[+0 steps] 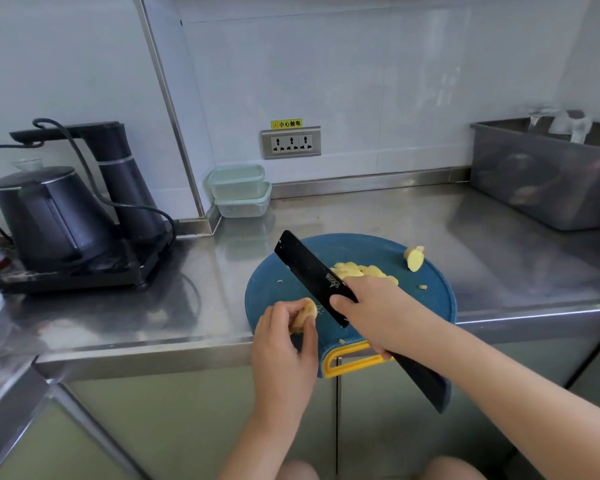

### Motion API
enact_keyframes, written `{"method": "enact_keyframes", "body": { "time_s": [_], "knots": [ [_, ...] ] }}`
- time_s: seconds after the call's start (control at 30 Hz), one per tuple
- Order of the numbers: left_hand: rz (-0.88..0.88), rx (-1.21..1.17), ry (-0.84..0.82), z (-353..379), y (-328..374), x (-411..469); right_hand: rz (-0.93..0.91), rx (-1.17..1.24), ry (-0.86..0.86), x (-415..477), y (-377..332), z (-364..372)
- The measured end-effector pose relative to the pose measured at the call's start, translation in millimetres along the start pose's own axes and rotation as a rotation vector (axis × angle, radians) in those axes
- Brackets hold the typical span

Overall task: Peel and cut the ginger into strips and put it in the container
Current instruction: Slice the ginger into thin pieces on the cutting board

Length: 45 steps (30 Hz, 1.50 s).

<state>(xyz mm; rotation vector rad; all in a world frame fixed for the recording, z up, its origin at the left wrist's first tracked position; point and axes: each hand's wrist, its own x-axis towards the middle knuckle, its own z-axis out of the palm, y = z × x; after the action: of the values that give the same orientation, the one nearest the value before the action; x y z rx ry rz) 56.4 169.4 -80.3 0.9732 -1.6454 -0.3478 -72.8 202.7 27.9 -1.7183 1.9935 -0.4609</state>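
Black knife (309,275), ginger (303,311) in curled hands (284,344) (371,313)

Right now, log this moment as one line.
left hand: pinches ginger piece | right hand: grips knife | ginger slices: on cutting board | ginger chunk: board's far side | containers: stacked by wall

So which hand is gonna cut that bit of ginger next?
The right hand: it grips the knife, whose blade lies just beside the ginger piece. The left hand is busy pinching that piece at the edge of the cutting board.
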Motion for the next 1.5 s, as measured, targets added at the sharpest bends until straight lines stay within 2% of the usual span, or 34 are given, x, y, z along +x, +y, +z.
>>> {"method": "enact_keyframes", "body": {
  "time_s": [0.23, 0.47, 0.87, 1.1, 1.23, 1.5],
  "knots": [
    [0.028, 0.035, -0.015, -1, 1, 1, 0.002, -0.003, -0.033, 0, -4, 2],
    [0.0, 0.003, -0.015, -1, -1, 1, -0.02, -0.058, -0.004, 2, -1, 4],
    [-0.029, 0.008, 0.02, 0, -2, -2, 0.01, -0.051, -0.059, 1, -5, 3],
    [-0.014, 0.031, 0.048, 0, -2, -3, -0.045, -0.143, 0.004, 1, -3, 8],
    [-0.034, 0.019, 0.01, -2, -3, -1, -0.052, -0.186, 0.02, 2, -1, 11],
    [-0.073, -0.067, -0.078, -11, -10, 6, 0.0, -0.187, -0.08, 4, -5, 6]
  ]
}}
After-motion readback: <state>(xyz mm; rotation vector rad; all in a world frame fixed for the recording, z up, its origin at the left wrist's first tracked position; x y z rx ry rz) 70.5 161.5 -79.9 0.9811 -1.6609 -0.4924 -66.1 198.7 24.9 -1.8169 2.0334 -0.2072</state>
